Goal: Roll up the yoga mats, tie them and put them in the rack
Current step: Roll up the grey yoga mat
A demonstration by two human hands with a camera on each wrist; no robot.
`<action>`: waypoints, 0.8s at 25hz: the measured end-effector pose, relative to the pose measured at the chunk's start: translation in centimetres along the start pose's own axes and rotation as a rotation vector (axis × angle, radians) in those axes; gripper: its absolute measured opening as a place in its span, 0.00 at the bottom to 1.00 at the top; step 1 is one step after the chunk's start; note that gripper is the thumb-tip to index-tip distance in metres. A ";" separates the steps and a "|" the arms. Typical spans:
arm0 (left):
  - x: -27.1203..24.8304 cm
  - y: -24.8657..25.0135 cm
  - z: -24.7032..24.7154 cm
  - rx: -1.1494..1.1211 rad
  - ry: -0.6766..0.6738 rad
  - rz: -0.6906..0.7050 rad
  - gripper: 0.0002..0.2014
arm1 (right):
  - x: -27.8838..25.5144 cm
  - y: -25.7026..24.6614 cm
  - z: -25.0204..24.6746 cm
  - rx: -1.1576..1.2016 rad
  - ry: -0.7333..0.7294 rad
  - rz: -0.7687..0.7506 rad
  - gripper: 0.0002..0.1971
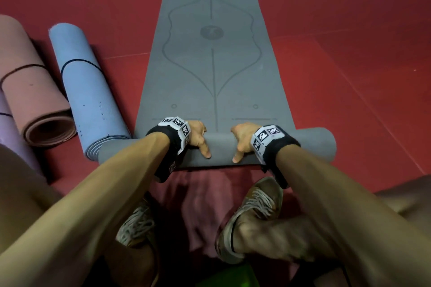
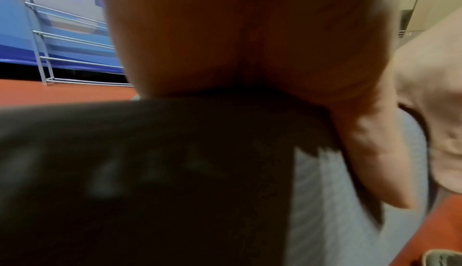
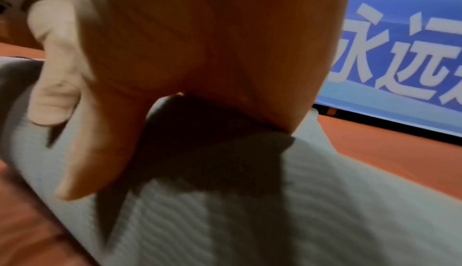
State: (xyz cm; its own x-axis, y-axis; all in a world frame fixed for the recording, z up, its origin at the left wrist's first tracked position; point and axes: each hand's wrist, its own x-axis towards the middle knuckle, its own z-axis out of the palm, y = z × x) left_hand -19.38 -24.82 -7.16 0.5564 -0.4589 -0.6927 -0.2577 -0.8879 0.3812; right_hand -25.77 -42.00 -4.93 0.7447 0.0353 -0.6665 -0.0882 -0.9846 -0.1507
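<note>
At nine o'clock on the red floor point(image 1: 349, 30) lie a pink roll point(image 1: 30, 91) and blue roll point(image 1: 86, 91), each tied. Straight ahead, the grey mat point(image 1: 212, 53), line-patterned, is partly rolled; left hand point(image 1: 198, 138) and right hand point(image 1: 242, 138) grip the roll, fingers curled over it.

The far end of the grey mat point(image 1: 211, 58) is cut by the top edge. Fingers of both hands hide behind its roll. The wrist views are blurred. The purple mat point(image 1: 9, 130) is mostly cut off.

Blue roll point(image 1: 86, 91) crowds left; red floor point(image 1: 349, 53) open right.
</note>
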 end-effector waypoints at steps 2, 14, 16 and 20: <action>0.1 0.1 0.4 0.001 -0.014 0.016 0.27 | 0.6 0.1 0.7 0.016 0.008 0.039 0.26; 0.9 -0.6 3.1 0.087 -0.042 -0.023 0.21 | 1.4 0.7 2.1 0.064 -0.090 0.030 0.31; 1.7 -1.5 3.2 -0.032 -0.083 -0.042 0.23 | 0.6 0.6 3.0 -0.053 -0.010 0.008 0.28; 2.3 -1.5 3.1 -0.100 -0.221 -0.066 0.24 | 0.5 1.0 3.8 -0.017 0.013 0.060 0.20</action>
State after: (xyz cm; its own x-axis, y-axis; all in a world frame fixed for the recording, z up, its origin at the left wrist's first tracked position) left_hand -20.19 -24.61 -11.21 0.3804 -0.4061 -0.8309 -0.1409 -0.9134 0.3820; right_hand -27.96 -42.32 -8.17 0.7471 -0.0259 -0.6642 -0.1216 -0.9877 -0.0983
